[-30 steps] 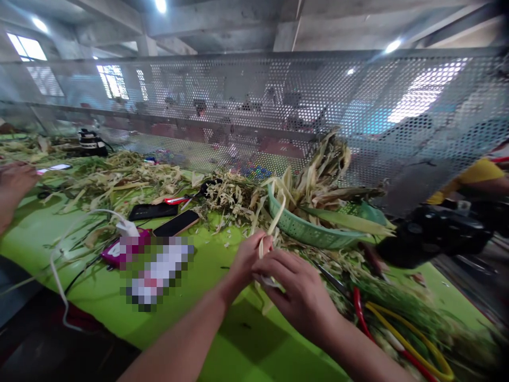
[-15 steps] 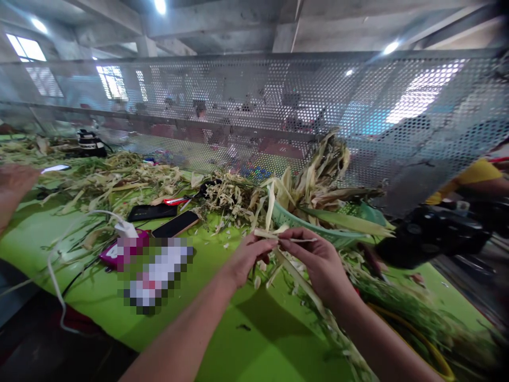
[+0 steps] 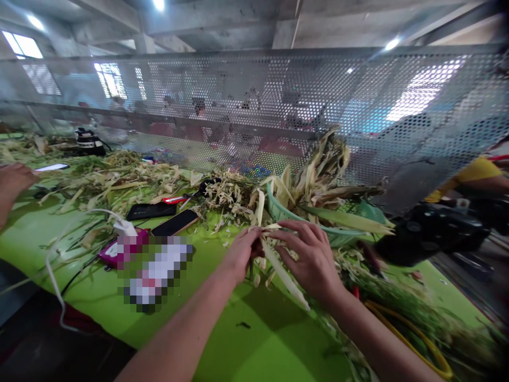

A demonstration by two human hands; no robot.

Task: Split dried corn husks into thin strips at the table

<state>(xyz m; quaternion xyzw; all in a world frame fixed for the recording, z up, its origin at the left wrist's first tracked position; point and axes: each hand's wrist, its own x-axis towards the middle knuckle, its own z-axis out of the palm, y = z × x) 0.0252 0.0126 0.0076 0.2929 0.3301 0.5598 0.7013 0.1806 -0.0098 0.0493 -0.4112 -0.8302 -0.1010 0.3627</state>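
Observation:
Pale corn husk strips meet in the fingers of my left hand, which is closed in a pinch around them. One long strip hangs down toward the right, and another piece of husk stands up behind the fingers. My right hand is at the right side of the same work. Its upper fingers hold the end of a short husk strip, while the thumb sits lower and apart. Just behind both hands is a green plastic basket with dried corn husks.
On the green table lie a dark phone, a black case, a red cutter and a purple power strip. Husk scraps line the back before a perforated metal screen. Another person's hand is far left.
My right hand has opened its fingers somewhat and shifted its grip on the strip. The long strip now hangs lower to the right. My left hand stays nearly in place, still pinching.

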